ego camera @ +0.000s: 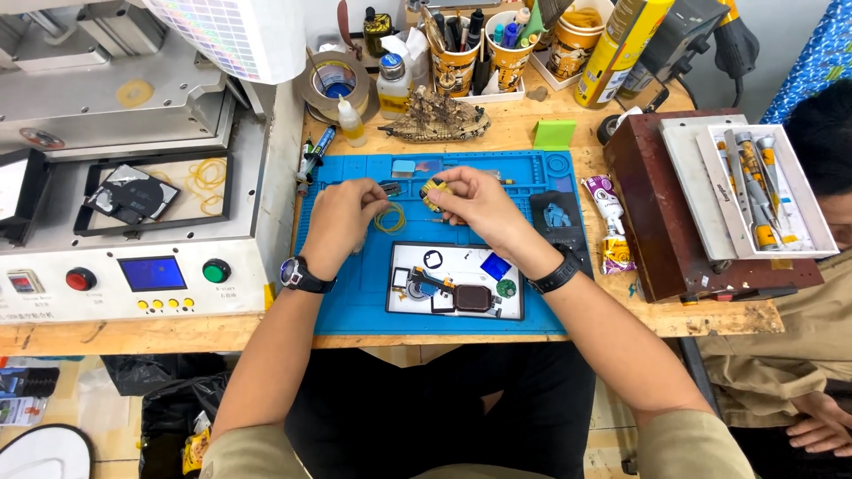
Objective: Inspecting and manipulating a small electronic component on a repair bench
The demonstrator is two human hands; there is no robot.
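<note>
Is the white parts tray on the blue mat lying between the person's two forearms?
Yes, the white parts tray sits on the blue mat, with the left hand and right hand above it.

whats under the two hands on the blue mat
Under the left hand and right hand lies a yellow rubber band on the blue mat; anything directly beneath the palms is covered.

Khaki short sleeves; black wristwatch [295, 273]; black wristband [554, 278].
</note>
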